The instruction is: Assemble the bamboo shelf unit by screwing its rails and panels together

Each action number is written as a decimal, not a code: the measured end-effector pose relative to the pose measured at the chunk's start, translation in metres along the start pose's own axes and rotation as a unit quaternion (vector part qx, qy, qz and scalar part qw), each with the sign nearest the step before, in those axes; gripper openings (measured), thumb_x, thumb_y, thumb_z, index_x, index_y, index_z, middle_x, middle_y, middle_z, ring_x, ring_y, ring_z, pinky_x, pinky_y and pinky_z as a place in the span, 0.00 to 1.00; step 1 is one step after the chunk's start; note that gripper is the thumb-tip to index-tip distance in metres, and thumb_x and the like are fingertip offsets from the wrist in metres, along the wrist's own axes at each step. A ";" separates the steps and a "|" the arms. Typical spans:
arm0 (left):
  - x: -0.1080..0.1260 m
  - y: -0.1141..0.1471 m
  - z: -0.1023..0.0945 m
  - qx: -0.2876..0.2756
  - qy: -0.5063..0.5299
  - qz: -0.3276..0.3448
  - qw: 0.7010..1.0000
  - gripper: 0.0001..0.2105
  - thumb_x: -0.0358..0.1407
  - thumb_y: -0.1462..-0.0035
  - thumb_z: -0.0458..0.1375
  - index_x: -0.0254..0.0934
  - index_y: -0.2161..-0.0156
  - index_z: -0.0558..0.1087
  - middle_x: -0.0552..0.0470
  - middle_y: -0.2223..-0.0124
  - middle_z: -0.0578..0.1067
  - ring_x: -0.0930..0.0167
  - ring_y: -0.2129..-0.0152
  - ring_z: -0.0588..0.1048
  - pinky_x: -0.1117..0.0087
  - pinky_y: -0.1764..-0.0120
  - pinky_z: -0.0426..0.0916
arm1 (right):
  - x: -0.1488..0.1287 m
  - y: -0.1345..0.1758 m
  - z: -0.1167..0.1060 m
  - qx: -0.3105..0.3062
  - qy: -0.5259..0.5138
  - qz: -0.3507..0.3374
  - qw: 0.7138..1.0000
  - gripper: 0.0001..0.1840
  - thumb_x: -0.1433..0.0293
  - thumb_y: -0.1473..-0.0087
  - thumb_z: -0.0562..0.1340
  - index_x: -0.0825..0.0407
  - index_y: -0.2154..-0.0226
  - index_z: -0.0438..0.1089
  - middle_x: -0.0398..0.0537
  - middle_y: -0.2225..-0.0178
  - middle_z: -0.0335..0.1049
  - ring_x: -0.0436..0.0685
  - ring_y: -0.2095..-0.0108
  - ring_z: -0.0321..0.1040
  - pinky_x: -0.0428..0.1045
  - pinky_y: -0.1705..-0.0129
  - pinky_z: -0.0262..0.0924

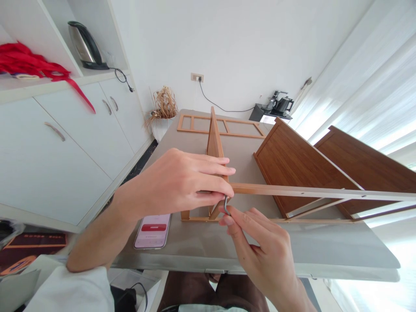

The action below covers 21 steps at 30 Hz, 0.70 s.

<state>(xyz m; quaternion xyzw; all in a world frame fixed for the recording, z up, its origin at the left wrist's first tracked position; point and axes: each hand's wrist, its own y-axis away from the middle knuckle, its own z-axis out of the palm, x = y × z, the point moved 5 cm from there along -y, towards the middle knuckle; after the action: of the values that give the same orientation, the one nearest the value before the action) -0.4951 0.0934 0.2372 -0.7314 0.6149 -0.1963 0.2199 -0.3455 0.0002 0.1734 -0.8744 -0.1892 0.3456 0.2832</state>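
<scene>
My right hand [264, 245] pinches a bent metal hex key [225, 204] between thumb and fingertips. The key's upper end meets the wooden frame at the corner under my left fingers; the fastener there is hidden. My left hand [182, 180] reaches across from the left and grips this corner, its fingers over the edge of an upright wooden board [214, 141]. From the corner a long wooden rail [276, 189] with small holes runs right. Two brown wooden panels [292, 164] [367, 164] stand slanted, joined to the frame on the right.
A flat wooden ladder-like frame [199, 123] lies at the back of the grey table [195, 251]. A lit phone [151, 234] rests near the front edge, under my left forearm. White cabinets with a kettle [86, 45] stand left; a dried plant [164, 104] is behind.
</scene>
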 end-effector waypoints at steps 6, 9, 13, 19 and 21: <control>0.000 0.000 0.000 -0.001 -0.003 0.000 1.000 0.07 0.34 0.34 0.57 0.44 0.58 0.79 0.56 0.46 0.78 0.69 0.43 0.73 0.75 0.50 0.71 | -0.004 0.000 -0.003 0.004 -0.006 0.021 1.000 0.13 0.78 0.39 0.61 0.49 0.53 0.72 0.37 0.73 0.73 0.45 0.75 0.64 0.43 0.69 0.60; 0.000 0.000 0.000 0.002 -0.005 0.003 1.000 0.07 0.34 0.34 0.57 0.44 0.58 0.79 0.57 0.45 0.78 0.69 0.43 0.73 0.75 0.51 0.71 | -0.002 0.001 -0.005 0.005 -0.017 0.041 0.999 0.13 0.77 0.39 0.62 0.47 0.54 0.73 0.36 0.72 0.74 0.44 0.75 0.65 0.43 0.69 0.61; -0.001 0.001 0.001 -0.004 -0.006 0.001 1.000 0.07 0.35 0.33 0.57 0.45 0.58 0.79 0.58 0.45 0.78 0.70 0.43 0.72 0.75 0.50 0.71 | -0.002 0.002 -0.005 0.012 -0.002 0.027 1.000 0.15 0.78 0.40 0.62 0.47 0.53 0.73 0.37 0.74 0.72 0.46 0.76 0.63 0.44 0.69 0.60; 0.000 0.001 0.000 -0.002 -0.005 0.000 1.000 0.08 0.34 0.33 0.56 0.44 0.57 0.78 0.57 0.45 0.78 0.69 0.43 0.73 0.74 0.49 0.71 | -0.005 -0.002 -0.014 0.014 0.059 -0.016 0.998 0.17 0.80 0.41 0.62 0.49 0.51 0.72 0.40 0.73 0.68 0.47 0.74 0.61 0.45 0.69 0.59; 0.000 0.000 -0.001 0.001 -0.005 0.000 1.000 0.08 0.34 0.34 0.56 0.44 0.58 0.79 0.56 0.45 0.78 0.69 0.43 0.73 0.73 0.49 0.71 | -0.004 -0.004 -0.021 0.003 0.079 -0.021 0.997 0.18 0.80 0.41 0.62 0.49 0.50 0.72 0.41 0.71 0.68 0.47 0.72 0.62 0.44 0.68 0.59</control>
<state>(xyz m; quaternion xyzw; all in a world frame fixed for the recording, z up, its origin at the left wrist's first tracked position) -0.4956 0.0933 0.2376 -0.7324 0.6136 -0.1932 0.2231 -0.3339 -0.0064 0.1907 -0.8941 -0.1839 0.2696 0.3068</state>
